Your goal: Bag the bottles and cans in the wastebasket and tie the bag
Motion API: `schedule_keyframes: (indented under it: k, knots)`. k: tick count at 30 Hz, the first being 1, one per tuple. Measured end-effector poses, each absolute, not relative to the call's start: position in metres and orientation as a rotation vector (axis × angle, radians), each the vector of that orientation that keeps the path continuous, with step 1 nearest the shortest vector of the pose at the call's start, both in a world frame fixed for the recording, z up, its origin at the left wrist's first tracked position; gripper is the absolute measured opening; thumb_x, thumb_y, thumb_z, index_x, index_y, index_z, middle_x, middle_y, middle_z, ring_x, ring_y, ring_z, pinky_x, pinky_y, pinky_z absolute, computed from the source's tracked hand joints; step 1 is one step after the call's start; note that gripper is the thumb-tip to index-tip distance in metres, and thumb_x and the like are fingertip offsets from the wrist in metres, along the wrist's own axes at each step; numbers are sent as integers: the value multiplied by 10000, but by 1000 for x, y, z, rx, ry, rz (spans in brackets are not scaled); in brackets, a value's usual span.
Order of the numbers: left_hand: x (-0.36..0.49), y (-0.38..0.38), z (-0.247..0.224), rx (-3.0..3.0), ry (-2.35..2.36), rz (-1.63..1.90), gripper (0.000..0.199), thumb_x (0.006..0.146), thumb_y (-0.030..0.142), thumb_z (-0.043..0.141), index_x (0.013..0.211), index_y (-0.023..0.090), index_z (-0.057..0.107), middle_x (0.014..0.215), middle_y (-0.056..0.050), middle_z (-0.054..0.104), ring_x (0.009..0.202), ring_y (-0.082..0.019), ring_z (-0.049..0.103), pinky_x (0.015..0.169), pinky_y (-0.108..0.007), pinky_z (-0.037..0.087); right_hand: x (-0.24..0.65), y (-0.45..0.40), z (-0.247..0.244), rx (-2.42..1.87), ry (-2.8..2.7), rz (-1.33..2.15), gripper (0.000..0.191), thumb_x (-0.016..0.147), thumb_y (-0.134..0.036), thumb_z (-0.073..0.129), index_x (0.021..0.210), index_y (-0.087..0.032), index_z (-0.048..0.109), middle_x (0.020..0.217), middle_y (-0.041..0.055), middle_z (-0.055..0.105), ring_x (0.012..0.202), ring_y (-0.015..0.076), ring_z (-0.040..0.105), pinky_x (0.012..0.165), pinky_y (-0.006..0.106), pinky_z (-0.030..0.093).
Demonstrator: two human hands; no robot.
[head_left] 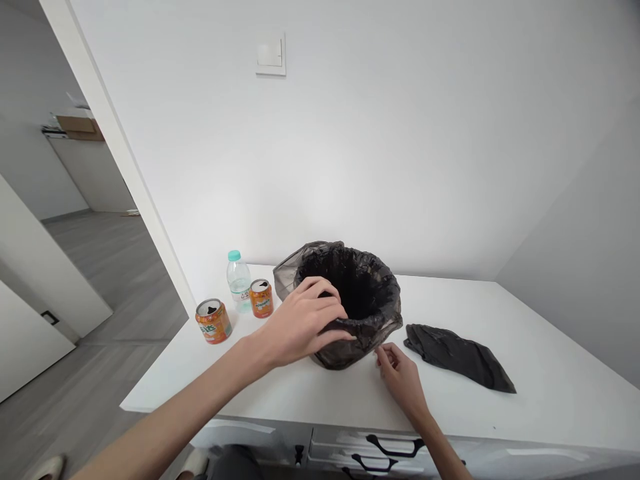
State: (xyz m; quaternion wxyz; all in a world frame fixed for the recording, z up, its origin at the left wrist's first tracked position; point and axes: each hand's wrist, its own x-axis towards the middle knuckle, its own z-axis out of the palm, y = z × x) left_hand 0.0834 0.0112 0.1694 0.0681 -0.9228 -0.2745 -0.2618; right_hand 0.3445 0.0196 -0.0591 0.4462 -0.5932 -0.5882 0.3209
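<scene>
A trash bin lined with a black plastic bag (375, 327) stands on the white cabinet top, the bag folded out over its rim and flaring loosely at the left. My left hand (313, 317) is closed over the near left rim, fingers inside and thumb outside on the bag. Low on the bin's right front, my right hand (397, 373) pinches the hanging edge of the bag between thumb and fingers. Right of that hand lies a folded black plastic bag (460, 357). The bin's inside is dark.
Left of the bin stand two opened orange soda cans (213, 321) and a clear plastic bottle (239, 283) with a turquoise cap. The white cabinet top (540, 413) meets a wall behind and has drawers with black handles (395, 445) below. A light switch (271, 55) is on the wall.
</scene>
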Motion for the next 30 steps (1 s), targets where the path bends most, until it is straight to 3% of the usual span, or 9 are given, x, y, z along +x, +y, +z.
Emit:
schedule_keyframes:
  k: [5,9,11,14,18,20,23,26,30]
  knots:
    - [93,-23,174,-2811,-911,-845,226,990,436,695,964,213,726,1009,-75,771,1146,-250,650,1040,-427,477,349,22,-66,-1505,-1490,734,375,926,-562,513,762,-235,592,615,11,620,593,204,535,586,298,371]
    - [83,-27,175,-2839,-1014,-953,414,891,631,740,1109,279,731,1198,-75,753,1302,-297,586,1124,-462,452,351,23,-73,-1538,-1511,704,307,891,-504,506,762,-234,571,655,22,637,606,202,519,589,300,365]
    - [65,-11,174,-2661,-1235,-1112,425,964,645,618,1222,317,705,1311,-70,715,1358,-300,549,1158,-479,433,352,23,-75,-1548,-1513,698,308,904,-499,488,757,-237,555,659,22,634,616,204,526,597,301,368]
    - [23,35,172,-2098,-1691,-1289,420,1075,504,380,1335,305,643,1399,-86,658,1396,-297,505,1188,-523,390,352,23,-74,-1563,-1516,690,315,913,-500,480,749,-240,545,648,17,627,615,205,533,601,303,373]
    - [-37,94,162,-1809,-2018,-879,581,975,469,548,1490,202,532,1630,-202,426,1536,-431,305,1216,-627,287,351,23,-74,-1556,-1516,702,321,915,-505,484,752,-239,562,628,16,632,610,210,551,602,308,384]
    - [-59,109,154,-1848,-2129,-646,594,964,452,549,1497,192,523,1613,-222,445,1506,-463,362,1197,-657,290,351,23,-73,-1549,-1503,712,325,917,-508,492,757,-237,573,622,14,629,609,212,557,601,307,389]
    - [-76,111,143,-1919,-2202,-524,546,1017,400,416,1520,210,511,1540,-204,522,1339,-436,569,1088,-611,440,350,23,-71,-1528,-1486,727,341,915,-525,498,765,-232,590,624,16,631,606,210,555,599,304,395]
    - [-77,101,144,-1933,-2148,-585,543,1041,354,333,1544,227,497,1456,-192,567,1163,-393,672,954,-543,537,349,23,-69,-1519,-1477,720,371,902,-557,498,744,-234,588,627,28,644,602,210,549,595,306,399]
    - [-54,75,185,-1920,-1804,-970,490,1044,413,428,1499,275,546,1400,-135,603,1169,-351,665,1007,-515,544,348,24,-68,-1528,-1476,704,372,872,-565,504,718,-235,577,649,48,663,604,210,537,587,307,391]
